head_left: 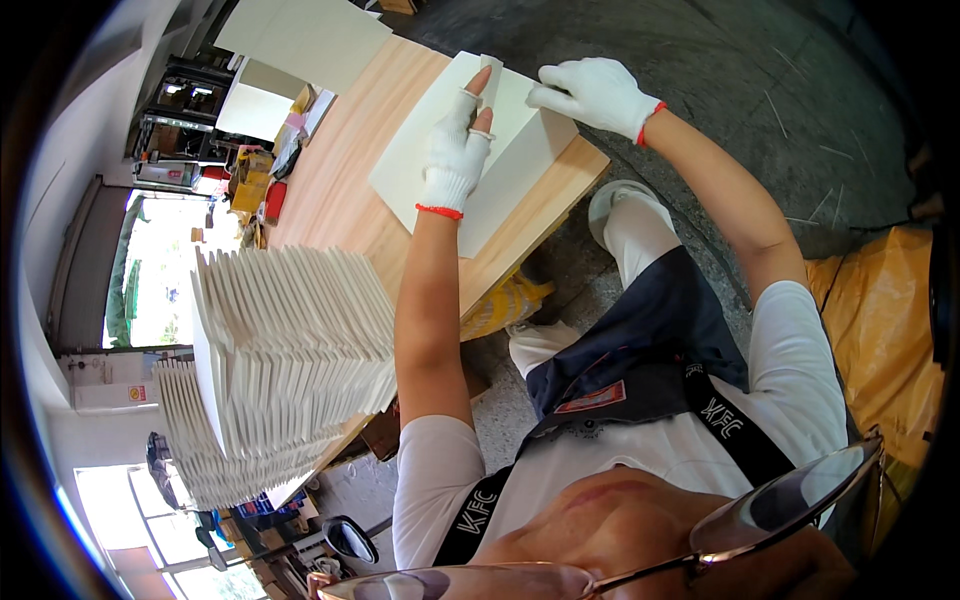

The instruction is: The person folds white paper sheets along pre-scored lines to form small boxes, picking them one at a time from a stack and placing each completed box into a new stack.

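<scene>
A folded white board (430,150) lies on the wooden table in front of me, its near side bending down in a crease. My left hand (458,150), in a white glove with red cuff and bare tips on two fingers, rests on the board with fingers stretched and apart. Beside its fingertip, near the far edge, is a narrow pale strip (491,85); whether the fingers hold it I cannot tell. My right hand (598,95), gloved too, has curled fingers, with the thumb over the board's right corner. Its grip there is partly hidden.
Tall stacks of folded white boards (300,340) stand to the left. The wooden tabletop (335,150) extends further away, with white sheets (300,40) at its far end. Small boxes and tools (262,185) clutter the left edge. Yellow-orange sheeting (880,330) lies at right.
</scene>
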The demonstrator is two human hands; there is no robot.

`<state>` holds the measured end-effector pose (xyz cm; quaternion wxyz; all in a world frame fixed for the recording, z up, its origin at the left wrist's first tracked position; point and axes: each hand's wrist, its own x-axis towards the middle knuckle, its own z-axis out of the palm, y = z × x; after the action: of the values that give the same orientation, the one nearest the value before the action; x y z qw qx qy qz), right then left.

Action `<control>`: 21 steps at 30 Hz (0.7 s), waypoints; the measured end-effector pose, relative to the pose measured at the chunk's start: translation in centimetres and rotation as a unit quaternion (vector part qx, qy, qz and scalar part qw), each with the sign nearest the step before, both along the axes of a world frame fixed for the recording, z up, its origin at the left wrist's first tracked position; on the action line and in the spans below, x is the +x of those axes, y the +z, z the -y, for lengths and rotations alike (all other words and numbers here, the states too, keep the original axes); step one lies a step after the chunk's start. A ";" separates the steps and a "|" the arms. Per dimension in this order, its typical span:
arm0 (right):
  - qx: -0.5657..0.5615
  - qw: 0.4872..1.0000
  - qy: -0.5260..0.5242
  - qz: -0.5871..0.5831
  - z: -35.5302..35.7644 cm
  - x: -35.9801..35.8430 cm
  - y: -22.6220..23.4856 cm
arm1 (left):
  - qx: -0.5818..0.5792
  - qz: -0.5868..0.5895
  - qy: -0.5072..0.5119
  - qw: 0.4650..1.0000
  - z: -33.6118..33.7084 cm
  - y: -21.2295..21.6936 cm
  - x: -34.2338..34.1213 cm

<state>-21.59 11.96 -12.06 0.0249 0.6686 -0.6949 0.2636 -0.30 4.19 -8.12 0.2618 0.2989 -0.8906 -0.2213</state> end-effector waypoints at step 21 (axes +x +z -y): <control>-0.109 0.964 0.020 0.241 3.3 2.3 -2.2 | 0.035 0.034 0.001 0.999 0.8 -0.8 -0.3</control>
<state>-19.32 8.61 -14.30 -0.0756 0.5922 -0.6338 0.4919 -0.56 3.38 -8.95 0.2206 0.3161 -0.8905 -0.2418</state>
